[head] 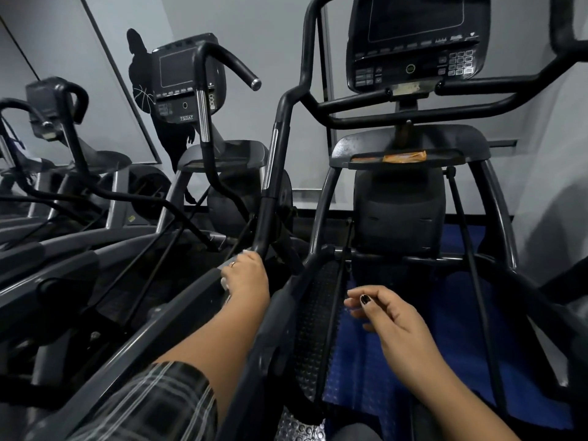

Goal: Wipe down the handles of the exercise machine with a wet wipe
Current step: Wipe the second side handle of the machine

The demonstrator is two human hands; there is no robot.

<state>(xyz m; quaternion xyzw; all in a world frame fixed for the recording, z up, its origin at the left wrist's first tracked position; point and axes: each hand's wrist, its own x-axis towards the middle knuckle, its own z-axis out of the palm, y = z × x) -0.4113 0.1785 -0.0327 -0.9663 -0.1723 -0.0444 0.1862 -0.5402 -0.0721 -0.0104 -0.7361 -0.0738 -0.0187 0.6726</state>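
Note:
The exercise machine's left moving handle (276, 160) is a long black bar with a chrome strip, rising from low centre up toward the console (413, 43). My left hand (246, 276) is at the bar's lower end, fingers curled against it. A small bit of white wet wipe (224, 284) shows under the palm. My right hand (389, 316) hovers over the ribbed pedal (313, 329), fingers loosely curled and holding nothing. The fixed black handlebars (413, 117) run below the console.
An orange packet (404, 156) lies on the tray under the console. A second, similar machine (187, 81) stands close on the left, with more beyond it. Blue floor matting (381, 361) lies under the frame. Grey wall behind.

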